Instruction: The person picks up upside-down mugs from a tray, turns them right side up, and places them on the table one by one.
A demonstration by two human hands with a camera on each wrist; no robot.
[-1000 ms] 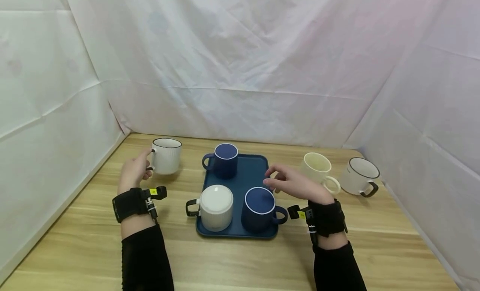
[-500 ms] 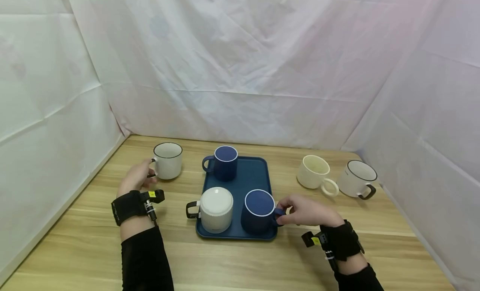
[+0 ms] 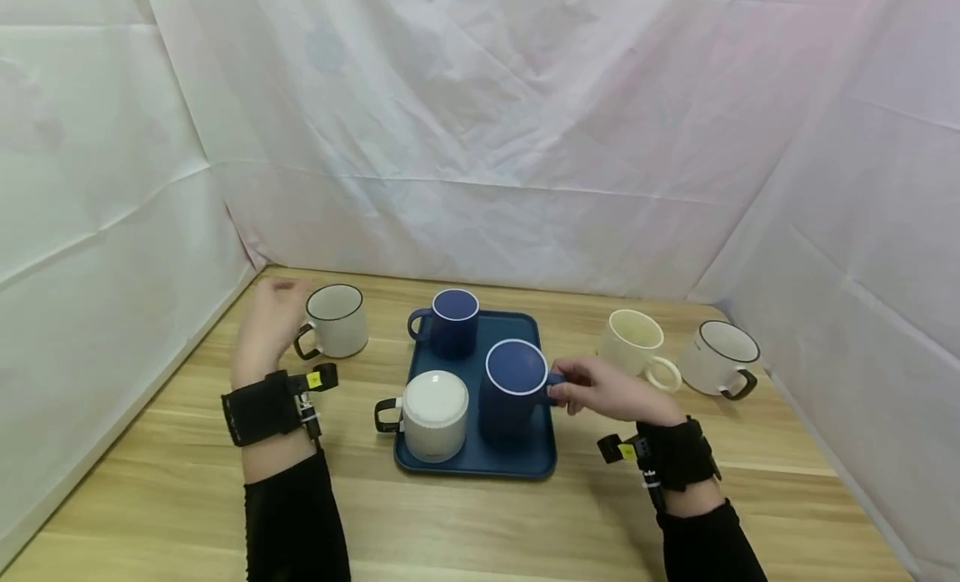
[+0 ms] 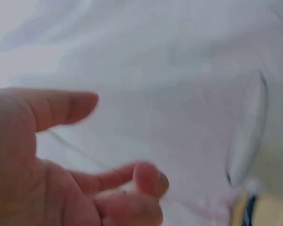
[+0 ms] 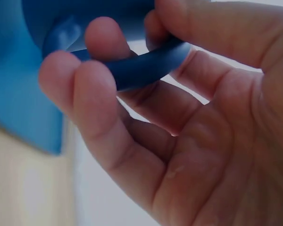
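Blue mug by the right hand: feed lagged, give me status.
Right hand grips blue mug by its handle, over the tray. Left hand free, beside white mug. Upturned white mug close alongside.

creased white sheets on three sides of a wooden table

The right hand holds a blue mug by its handle above the tray. The left hand hovers beside a white mug on the worktop.
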